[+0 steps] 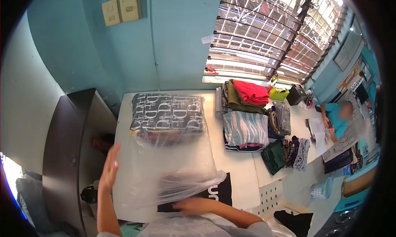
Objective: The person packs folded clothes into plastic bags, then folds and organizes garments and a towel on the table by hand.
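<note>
On the bench [243, 187], far half: patterned bundle [169, 111], black with pale lettering, folded flat inside a clear plastic bag [189, 162].
Bag's long axis: from the far wall side toward the person, with the bundle at the far end and the loose, crumpled plastic at the near end.
Bundle from the hands: ahead of both, apart from each, a stretch of bag lying between.
Left hand [109, 169]: raised at the bench's left edge, outside the bag's left side and apart from it; grip open, fingers extended and pointing away from the person, roughly along the bag's length.
Right hand [193, 206]: low at the near end, just beside the gathered plastic, its forearm coming in from the right; of the two, this one is nearer the bag's loose edge.
Right grip: blurred, so I cannot tell whether it is open or closed; it may be touching the plastic or the black cloth [222, 191] (white letters on that one, partly under the bag).
Folded clothes [246, 127]: several piles to the right of the bag, a red piece [250, 92] on top of a far one.
Farther right: another person [336, 113] in a teal top, hands near white paper [319, 131], well apart from the bag.
</note>
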`<action>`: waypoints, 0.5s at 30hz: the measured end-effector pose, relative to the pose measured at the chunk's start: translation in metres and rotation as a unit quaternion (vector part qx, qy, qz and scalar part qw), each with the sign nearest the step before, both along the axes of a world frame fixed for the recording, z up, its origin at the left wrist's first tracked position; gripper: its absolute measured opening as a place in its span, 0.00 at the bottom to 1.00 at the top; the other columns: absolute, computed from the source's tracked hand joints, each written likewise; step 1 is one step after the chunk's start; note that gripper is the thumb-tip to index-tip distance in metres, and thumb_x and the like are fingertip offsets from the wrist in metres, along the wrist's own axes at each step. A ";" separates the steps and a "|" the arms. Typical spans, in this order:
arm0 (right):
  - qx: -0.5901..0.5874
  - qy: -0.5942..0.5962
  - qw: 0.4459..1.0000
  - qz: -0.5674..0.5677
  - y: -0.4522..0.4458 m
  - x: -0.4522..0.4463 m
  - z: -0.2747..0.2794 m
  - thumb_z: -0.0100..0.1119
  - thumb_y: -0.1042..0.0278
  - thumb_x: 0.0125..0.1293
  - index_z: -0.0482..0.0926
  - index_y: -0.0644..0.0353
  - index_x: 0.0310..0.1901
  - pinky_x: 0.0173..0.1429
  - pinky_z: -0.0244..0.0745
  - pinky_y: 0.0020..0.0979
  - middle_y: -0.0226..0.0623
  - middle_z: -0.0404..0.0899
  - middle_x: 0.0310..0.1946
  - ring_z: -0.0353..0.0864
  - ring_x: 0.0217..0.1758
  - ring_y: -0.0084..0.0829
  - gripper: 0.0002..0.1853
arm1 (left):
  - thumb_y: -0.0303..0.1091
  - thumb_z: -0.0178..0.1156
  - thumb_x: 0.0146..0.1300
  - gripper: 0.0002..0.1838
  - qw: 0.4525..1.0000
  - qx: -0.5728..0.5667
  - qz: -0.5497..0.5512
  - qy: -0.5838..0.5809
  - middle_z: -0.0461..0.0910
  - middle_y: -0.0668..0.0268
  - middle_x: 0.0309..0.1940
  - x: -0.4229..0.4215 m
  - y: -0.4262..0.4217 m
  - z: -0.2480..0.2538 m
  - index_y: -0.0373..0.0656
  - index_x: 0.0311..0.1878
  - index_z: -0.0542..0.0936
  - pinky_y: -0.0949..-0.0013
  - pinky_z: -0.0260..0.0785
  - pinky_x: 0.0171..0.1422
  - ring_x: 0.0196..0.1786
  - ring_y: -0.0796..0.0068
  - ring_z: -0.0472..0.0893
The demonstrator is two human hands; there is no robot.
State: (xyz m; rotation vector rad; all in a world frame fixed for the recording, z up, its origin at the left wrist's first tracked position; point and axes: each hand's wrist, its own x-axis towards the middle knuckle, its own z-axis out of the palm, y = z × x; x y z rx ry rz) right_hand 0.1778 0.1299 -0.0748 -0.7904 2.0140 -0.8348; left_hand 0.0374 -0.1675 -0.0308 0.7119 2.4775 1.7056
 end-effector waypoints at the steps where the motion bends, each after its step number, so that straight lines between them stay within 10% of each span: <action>1: -0.030 -0.171 0.980 0.100 0.015 0.000 0.026 0.44 0.52 0.69 0.62 0.60 0.64 0.66 0.59 0.39 0.49 0.67 0.60 0.66 0.62 0.44 0.27 | 0.54 0.46 0.64 0.36 1.000 0.015 -0.002 0.015 0.57 0.52 0.67 -0.017 0.016 0.015 0.35 0.66 0.59 0.59 0.43 0.72 0.71 0.55 0.54; 7: -0.280 0.099 0.927 -0.229 0.094 -0.115 0.130 0.43 0.53 0.70 0.71 0.58 0.58 0.65 0.60 0.32 0.40 0.71 0.58 0.69 0.61 0.32 0.22 | 0.47 0.46 0.67 0.27 0.981 -0.069 0.043 0.179 0.57 0.53 0.68 -0.106 0.135 0.105 0.40 0.64 0.65 0.58 0.45 0.72 0.71 0.55 0.55; 10: -0.124 0.282 0.864 -0.399 0.099 -0.200 0.151 0.41 0.51 0.69 0.69 0.62 0.58 0.64 0.62 0.34 0.47 0.70 0.58 0.68 0.62 0.43 0.25 | 0.52 0.46 0.66 0.30 0.955 -0.135 0.085 0.250 0.55 0.55 0.69 -0.131 0.183 0.117 0.44 0.65 0.63 0.56 0.42 0.73 0.71 0.56 0.54; 13: -0.016 0.593 0.738 -0.321 0.098 -0.299 0.063 0.42 0.46 0.67 0.68 0.58 0.61 0.66 0.58 0.42 0.48 0.65 0.62 0.63 0.65 0.45 0.28 | 0.54 0.45 0.66 0.31 0.908 -0.242 0.137 0.315 0.55 0.58 0.69 -0.165 0.202 0.076 0.47 0.67 0.61 0.53 0.39 0.73 0.72 0.59 0.52; 15: 0.072 0.598 0.708 -0.368 0.076 -0.295 0.018 0.44 0.44 0.66 0.67 0.55 0.62 0.66 0.53 0.48 0.47 0.61 0.64 0.59 0.67 0.46 0.30 | 0.56 0.48 0.63 0.33 0.861 -0.328 0.160 0.353 0.56 0.58 0.69 -0.187 0.201 0.003 0.48 0.67 0.61 0.49 0.41 0.72 0.71 0.60 0.55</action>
